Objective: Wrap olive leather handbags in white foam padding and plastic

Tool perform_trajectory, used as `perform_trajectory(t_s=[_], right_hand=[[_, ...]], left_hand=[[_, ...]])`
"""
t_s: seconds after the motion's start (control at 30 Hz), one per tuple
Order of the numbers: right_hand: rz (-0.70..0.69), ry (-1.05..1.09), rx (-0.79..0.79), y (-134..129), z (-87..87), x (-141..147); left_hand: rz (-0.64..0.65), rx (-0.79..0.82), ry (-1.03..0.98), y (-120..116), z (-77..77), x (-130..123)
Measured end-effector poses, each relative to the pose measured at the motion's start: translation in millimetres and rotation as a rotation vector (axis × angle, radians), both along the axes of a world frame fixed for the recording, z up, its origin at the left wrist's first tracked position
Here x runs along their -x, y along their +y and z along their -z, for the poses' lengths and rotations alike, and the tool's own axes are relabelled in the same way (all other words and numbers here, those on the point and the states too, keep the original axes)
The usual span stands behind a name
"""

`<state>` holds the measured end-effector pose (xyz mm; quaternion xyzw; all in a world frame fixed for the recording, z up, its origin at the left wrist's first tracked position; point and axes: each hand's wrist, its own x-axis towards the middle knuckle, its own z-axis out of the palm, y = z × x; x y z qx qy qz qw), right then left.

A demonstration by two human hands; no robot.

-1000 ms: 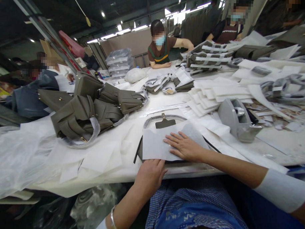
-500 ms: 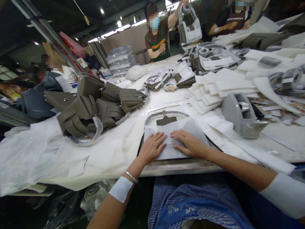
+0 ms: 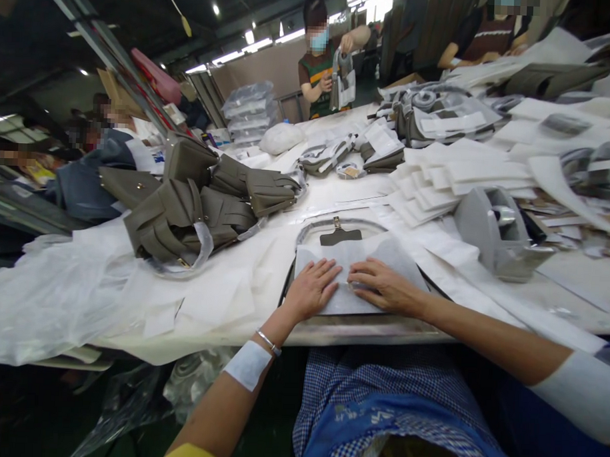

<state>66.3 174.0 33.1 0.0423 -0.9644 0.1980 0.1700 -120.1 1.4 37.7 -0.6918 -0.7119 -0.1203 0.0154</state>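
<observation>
A white paper sheet covers most of a bag that lies flat at the table's front edge. Above the paper show the bag's wrapped handle and a dark olive tab with a metal clasp. My left hand lies flat on the left part of the sheet, its fingers spread. On the right part rests my right hand, fingers slightly bent, with the fingertips on the paper near a small shiny spot. Neither hand grips anything that I can make out.
Olive bags are heaped to the left, beside clear plastic sheets. A grey tape dispenser and stacked white sheets stand right. Across the table, a masked person holds a wrapped bag.
My right hand's fingers have drawn in slightly on the paper; my left hand stays flat. The person opposite has lowered the wrapped bag. The whole view has shifted a little.
</observation>
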Motion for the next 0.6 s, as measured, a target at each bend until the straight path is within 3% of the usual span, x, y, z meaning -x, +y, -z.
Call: perform_trajectory(t_s=[0.27,0.4,0.6], right_hand=[[-0.040,0.022,0.007,-1.3,2.9,-3.5],[0.025,0.102,0.029,-2.1,8.5,-4.9],[0.010,0.032,-0.139,-0.8,8.9,-3.5]], left_hand=[[0.022,-0.029,0.036,-1.6,-0.8,-0.1],[0.155,-0.100,0.024,-5.8,4.4,0.1],[0.195,-0.067,-0.140,-4.6,2.5,3.0]])
